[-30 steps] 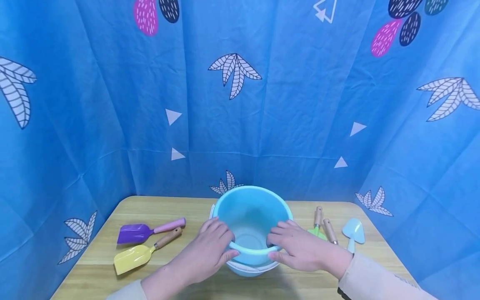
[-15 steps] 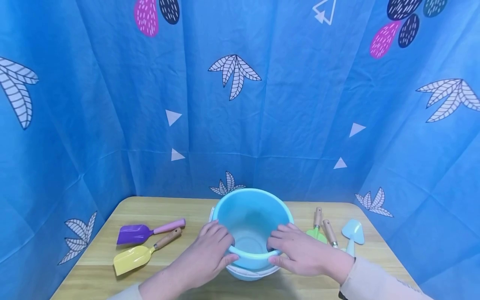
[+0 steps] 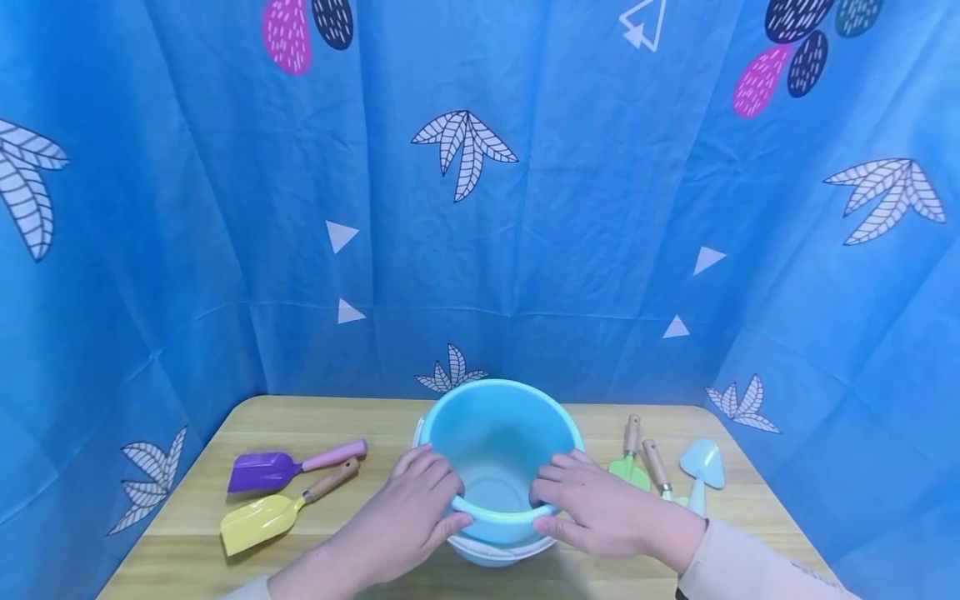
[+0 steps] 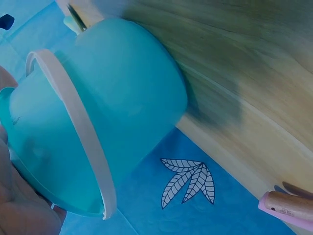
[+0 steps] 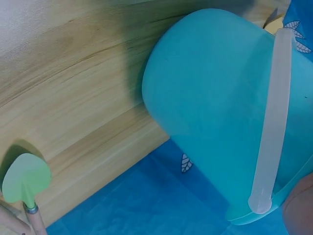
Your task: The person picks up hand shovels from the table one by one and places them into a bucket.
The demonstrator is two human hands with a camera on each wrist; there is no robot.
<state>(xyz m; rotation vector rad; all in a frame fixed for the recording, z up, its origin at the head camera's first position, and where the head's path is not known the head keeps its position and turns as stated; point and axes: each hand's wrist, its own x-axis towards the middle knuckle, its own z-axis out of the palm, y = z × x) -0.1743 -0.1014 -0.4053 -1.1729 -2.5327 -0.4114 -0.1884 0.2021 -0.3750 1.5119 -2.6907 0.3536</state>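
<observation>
A turquoise plastic bucket (image 3: 498,417) stands on the wooden table, its mouth facing up and its inside bare. My left hand (image 3: 408,521) grips the rim at the near left, fingers over the inside and thumb on the outer edge. At the near right, my right hand (image 3: 600,508) holds the rim the same way. The bucket's white handle (image 4: 80,117) hangs down around the near side, and the right wrist view shows the handle (image 5: 274,117) joined just below the rim.
Left of the bucket lie a purple scoop (image 3: 262,472) with a pink handle and a yellow scoop (image 3: 258,523) with a wooden handle. To the right are a green shovel (image 3: 628,473) and a light blue trowel (image 3: 702,463). A blue patterned cloth (image 3: 480,250) hangs behind the table.
Both hands keep the same grip on the bucket rim. In the head view, bucket, tools and cloth all appear slightly lower and further left, a small shift of the camera.
</observation>
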